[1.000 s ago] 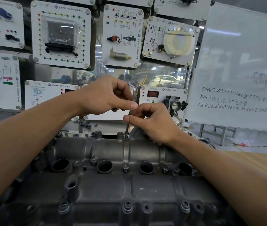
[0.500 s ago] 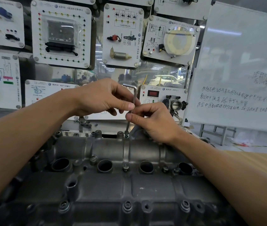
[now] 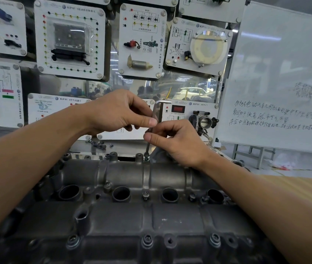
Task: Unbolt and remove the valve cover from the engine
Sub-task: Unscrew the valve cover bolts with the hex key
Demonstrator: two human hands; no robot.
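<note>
The grey metal valve cover (image 3: 124, 216) fills the lower half of the head view, with four round plug holes across its middle. An L-shaped hex key (image 3: 154, 115) stands upright, its tip in a bolt (image 3: 146, 156) on the cover's far edge. My left hand (image 3: 119, 113) pinches the key's shaft between thumb and fingers. Just below it, my right hand (image 3: 178, 141) pinches the same shaft. The key's short arm points right. More bolts sit along the middle (image 3: 145, 195) and the near edge (image 3: 147, 241).
Display boards with car parts (image 3: 69, 40) cover the wall behind the engine. A whiteboard (image 3: 284, 77) with handwriting stands at the right. Loose small parts (image 3: 98, 144) lie on the shelf behind the cover. A wooden tabletop (image 3: 300, 187) shows at the right.
The hex key has turned between my fingers: its short arm, first hidden behind my left hand, now points to the right. Both hands stay on the shaft.
</note>
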